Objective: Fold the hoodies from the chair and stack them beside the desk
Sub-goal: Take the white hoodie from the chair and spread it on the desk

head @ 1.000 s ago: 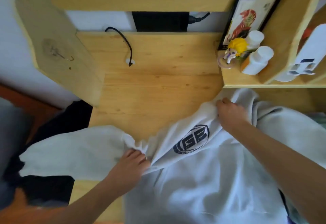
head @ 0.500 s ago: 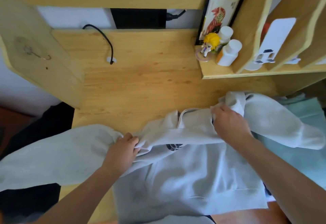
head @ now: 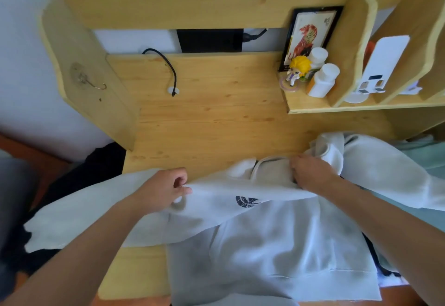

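Observation:
A white hoodie (head: pixel 277 240) with a dark round logo lies front-up on the wooden desk (head: pixel 212 122), its hem toward me. My left hand (head: pixel 163 190) pinches the left shoulder fabric, lifted off the desk. My right hand (head: pixel 310 173) grips the right shoulder next to the hood opening. The upper edge is folded over, hiding half of the logo. One sleeve hangs off the desk's left edge, the other lies to the right. A pale green garment (head: pixel 423 161) shows under the right sleeve.
A shelf unit (head: pixel 356 103) at the back right holds a framed picture (head: pixel 308 33), a yellow-haired figurine (head: pixel 297 69), white bottles and a white stand. A black cable (head: pixel 166 67) lies at the desk's back. Dark clothing (head: pixel 91 173) sits left of the desk.
Both hands pulled the hoodie's top edge toward me, folding it over the logo. The left hand rose and now pinches the shoulder; the view tilted up.

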Available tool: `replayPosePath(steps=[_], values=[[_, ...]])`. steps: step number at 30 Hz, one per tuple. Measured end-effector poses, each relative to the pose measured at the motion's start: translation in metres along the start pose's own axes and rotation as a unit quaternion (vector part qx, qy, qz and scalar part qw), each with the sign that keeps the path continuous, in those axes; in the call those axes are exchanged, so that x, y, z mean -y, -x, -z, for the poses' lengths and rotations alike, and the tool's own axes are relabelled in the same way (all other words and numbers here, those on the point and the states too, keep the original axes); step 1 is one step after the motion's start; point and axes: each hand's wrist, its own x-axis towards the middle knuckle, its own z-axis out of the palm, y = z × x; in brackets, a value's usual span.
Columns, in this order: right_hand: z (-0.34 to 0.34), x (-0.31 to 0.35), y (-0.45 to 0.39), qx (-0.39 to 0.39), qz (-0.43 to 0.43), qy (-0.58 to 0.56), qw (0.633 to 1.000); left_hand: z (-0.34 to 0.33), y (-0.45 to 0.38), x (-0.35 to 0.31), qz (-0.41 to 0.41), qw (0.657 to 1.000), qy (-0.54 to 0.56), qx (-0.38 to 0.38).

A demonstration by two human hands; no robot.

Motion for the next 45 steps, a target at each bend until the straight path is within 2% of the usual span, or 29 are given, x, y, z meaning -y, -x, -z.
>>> replayPosePath(steps=[1,3,6,8,11,13,15,17,20,22,25,28,31,32,34,36,38,40,42,44,45], values=[[0.0,0.004,-0.003,-0.033,0.011,-0.055,0.998,0.008,-0.002,0.0,0.0,1.0,-0.002,-0.007],[0.0,0.013,-0.007,-0.012,-0.005,-0.12,0.993,0.016,-0.005,0.0,-0.006,0.999,-0.033,-0.01],[-0.008,0.019,-0.015,0.045,-0.097,-0.084,0.991,0.01,-0.001,-0.003,-0.067,0.989,-0.135,-0.008],[-0.011,0.025,-0.015,0.07,-0.101,-0.079,0.989,0.004,0.006,-0.003,-0.079,0.991,-0.104,0.013],[-0.019,0.033,-0.007,0.09,-0.081,-0.109,0.987,-0.001,0.015,0.006,-0.018,0.997,-0.028,0.072],[-0.025,0.035,0.003,0.061,-0.044,-0.102,0.992,-0.013,0.017,0.005,0.086,0.988,0.054,0.113],[-0.026,0.04,0.013,0.023,-0.011,-0.12,0.992,-0.032,0.013,-0.002,0.15,0.982,0.083,0.083],[-0.027,0.048,0.016,-0.005,0.008,-0.109,0.994,-0.051,0.007,-0.007,0.145,0.989,0.035,0.023],[-0.018,0.044,0.01,-0.039,-0.059,-0.119,0.99,-0.065,0.001,-0.01,0.12,0.993,0.008,-0.013],[-0.014,0.031,0.003,0.017,-0.09,-0.083,0.992,-0.063,-0.001,-0.011,0.12,0.993,-0.01,0.018],[-0.009,0.027,0.004,0.099,-0.068,-0.001,0.993,-0.057,0.001,-0.017,0.107,0.985,-0.063,0.118],[-0.016,0.03,0.011,0.09,-0.038,-0.005,0.995,-0.057,0.006,-0.027,0.116,0.98,-0.082,0.142],[0.005,0.029,0.02,0.043,-0.052,-0.067,0.996,-0.046,0.013,-0.032,0.138,0.98,-0.012,0.143],[0.018,0.027,0.024,0.001,-0.058,-0.081,0.995,-0.036,0.014,-0.032,0.145,0.981,0.003,0.13],[0.043,0.028,0.032,-0.082,-0.059,-0.078,0.992,-0.004,0.012,-0.032,0.175,0.983,0.03,0.039],[0.06,0.038,0.033,-0.124,-0.051,-0.043,0.99,0.036,0.009,-0.034,0.207,0.978,0.037,-0.008],[0.075,0.058,0.015,-0.084,-0.047,-0.008,0.995,0.069,-0.002,-0.043,0.256,0.965,-0.016,0.052],[0.093,0.08,-0.014,-0.039,-0.073,-0.007,0.997,0.089,-0.031,-0.048,0.298,0.952,-0.032,0.058],[0.108,0.092,-0.049,-0.087,-0.114,-0.057,0.988,0.095,-0.073,-0.047,0.292,0.954,0.048,-0.051],[0.105,0.096,-0.081,-0.171,-0.138,-0.135,0.966,0.089,-0.111,-0.046,0.21,0.953,0.107,-0.193],[0.094,0.102,-0.089,-0.188,-0.132,-0.166,0.959,0.081,-0.119,-0.049,0.165,0.954,0.122,-0.22]])
